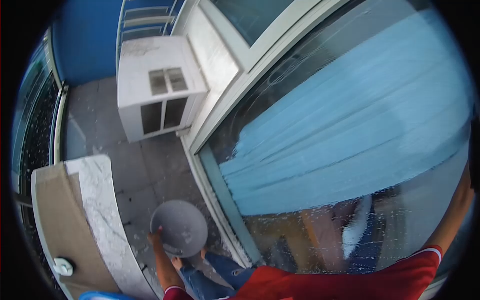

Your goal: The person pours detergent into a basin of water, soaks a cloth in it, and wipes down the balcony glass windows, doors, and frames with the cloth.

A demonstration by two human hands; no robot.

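Below, grey basin (184,223) (left grip (154,235))

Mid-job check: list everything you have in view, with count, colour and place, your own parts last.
Basin: 1, grey, in the left hand, above the floor
Glass pane: 1, clear and wet, right side
Curtain: 1, light blue, behind the glass
Cabinet: 1, white, upper centre-left
Rack: 1, whitish, beyond the cabinet
Wall: 1, blue, top left
Floor: 1, grey tile, centre-left
Table: 1, white marbled, lower left
Cloth: 1, brown, on the table
Small unclear item: 1, white, on the cloth
Partly cut-off item: 1, blue, bottom edge
Shirt: 1, red, bottom
Jeans: 1, blue, bottom
Left hand: 1, bare, at the basin's rim
Right arm: 1, bare, right edge; hand out of view
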